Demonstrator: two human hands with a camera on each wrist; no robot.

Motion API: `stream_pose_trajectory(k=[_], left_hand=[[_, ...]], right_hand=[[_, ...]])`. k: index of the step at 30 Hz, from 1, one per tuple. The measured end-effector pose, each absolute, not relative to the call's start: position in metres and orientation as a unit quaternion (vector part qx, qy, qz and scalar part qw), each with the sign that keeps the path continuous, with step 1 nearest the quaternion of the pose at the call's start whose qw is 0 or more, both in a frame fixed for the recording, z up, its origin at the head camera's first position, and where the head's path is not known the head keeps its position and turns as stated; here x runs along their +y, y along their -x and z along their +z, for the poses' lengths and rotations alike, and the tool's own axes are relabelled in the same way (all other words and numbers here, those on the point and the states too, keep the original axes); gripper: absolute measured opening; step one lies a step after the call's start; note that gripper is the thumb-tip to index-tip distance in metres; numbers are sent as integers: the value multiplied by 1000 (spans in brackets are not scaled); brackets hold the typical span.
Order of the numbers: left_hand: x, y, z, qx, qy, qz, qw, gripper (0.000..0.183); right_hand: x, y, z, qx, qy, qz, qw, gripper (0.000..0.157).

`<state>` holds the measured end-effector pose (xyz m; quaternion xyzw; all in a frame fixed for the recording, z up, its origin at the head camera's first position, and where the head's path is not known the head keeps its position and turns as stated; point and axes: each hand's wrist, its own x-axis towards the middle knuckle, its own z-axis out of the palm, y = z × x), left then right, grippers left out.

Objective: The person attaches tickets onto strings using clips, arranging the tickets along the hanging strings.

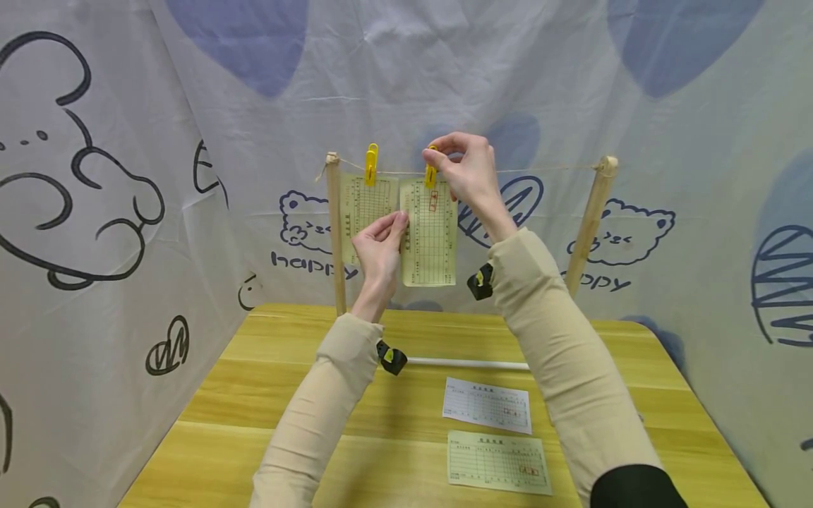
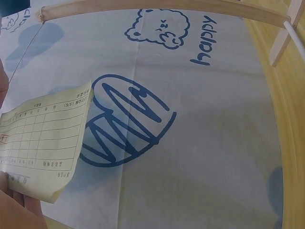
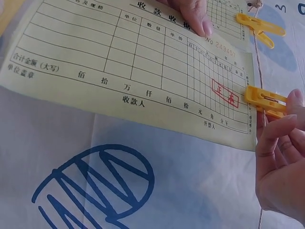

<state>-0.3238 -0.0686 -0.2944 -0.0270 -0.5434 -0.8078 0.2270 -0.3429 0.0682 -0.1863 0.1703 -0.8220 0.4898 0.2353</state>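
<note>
A yellow-green receipt slip (image 1: pixel 430 240) hangs lengthwise from a string (image 1: pixel 527 170), its top edge under a yellow clothespin (image 3: pixel 267 99). My right hand (image 1: pixel 470 169) pinches the upper end of that clothespin between thumb and forefinger. On the slip's left edge, the thumb and fingers of my left hand (image 1: pixel 381 247) pinch the paper. Another yellow clothespin (image 1: pixel 371 166) holds a second yellow-green slip (image 1: pixel 349 212) to the left, partly behind my left hand. The left wrist view shows the held slip (image 2: pixel 43 138) bending slightly, and the clothespin is out of sight there.
Wooden posts (image 1: pixel 336 240) (image 1: pixel 591 226) carry the string at both ends. A white rod (image 1: pixel 466 363) runs low between them. On the wooden table (image 1: pixel 254 395) lie a white slip (image 1: pixel 488 404) and a yellow-green slip (image 1: pixel 498 462). A printed cloth (image 1: pixel 406 70) hangs behind.
</note>
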Motion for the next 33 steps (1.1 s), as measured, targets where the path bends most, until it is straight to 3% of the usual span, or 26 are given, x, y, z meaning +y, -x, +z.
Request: stream_pose_trajectory(k=[33], left_hand=[[-68, 326, -294, -543, 22, -807, 230, 26]], right_hand=[[73, 345, -183, -841, -159, 487, 174, 36]])
